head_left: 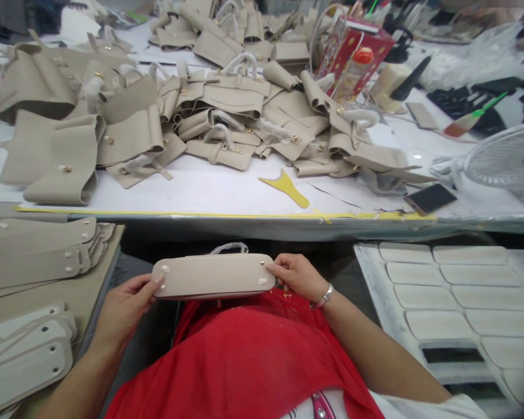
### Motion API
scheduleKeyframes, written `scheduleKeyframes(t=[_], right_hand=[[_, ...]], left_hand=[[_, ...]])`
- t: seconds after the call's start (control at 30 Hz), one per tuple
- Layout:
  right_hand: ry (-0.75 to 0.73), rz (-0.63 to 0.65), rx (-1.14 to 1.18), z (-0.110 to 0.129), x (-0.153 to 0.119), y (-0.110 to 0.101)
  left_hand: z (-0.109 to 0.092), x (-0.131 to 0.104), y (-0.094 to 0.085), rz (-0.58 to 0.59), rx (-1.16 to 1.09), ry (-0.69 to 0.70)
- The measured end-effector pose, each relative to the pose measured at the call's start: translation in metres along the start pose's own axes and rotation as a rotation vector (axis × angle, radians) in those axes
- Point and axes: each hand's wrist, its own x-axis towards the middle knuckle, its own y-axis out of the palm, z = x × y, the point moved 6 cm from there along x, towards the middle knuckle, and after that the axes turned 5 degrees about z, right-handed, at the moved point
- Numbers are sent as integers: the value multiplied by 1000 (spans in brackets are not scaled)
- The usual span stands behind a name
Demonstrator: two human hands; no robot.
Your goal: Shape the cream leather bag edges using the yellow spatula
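A beige handbag [213,276] is held bottom-up over my lap, its oval base panel facing me and a plastic-wrapped handle showing behind it. My left hand [124,305] grips its left end, thumb on the panel near a small foot stud. At the right end, my right hand [297,274], wearing a silver bracelet, pinches the panel beside another stud. A red cloth [244,349] covers my lap below the bag.
The white worktable [209,186] ahead carries a heap of beige bag shells [227,99], a yellow template [287,187], a phone [430,198], a red box [353,55] and a fan [502,160]. Stacked base panels [35,250] lie left; a tray of oval panels [454,291] right.
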Motion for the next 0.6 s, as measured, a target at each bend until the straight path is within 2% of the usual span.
scheduleKeyframes(t=[0.23, 0.37, 0.53, 0.6], right_hand=[[49, 0, 7, 1, 4, -1], [76, 0, 6, 0, 5, -1], [49, -28, -52, -3, 6, -1], [35, -39, -99, -2, 5, 0]], left_hand=[[1, 2, -3, -2, 23, -11], [-6, -2, 0, -5, 89, 5], [-23, -1, -4, -20, 377, 127], [-36, -2, -6, -81, 592, 264]])
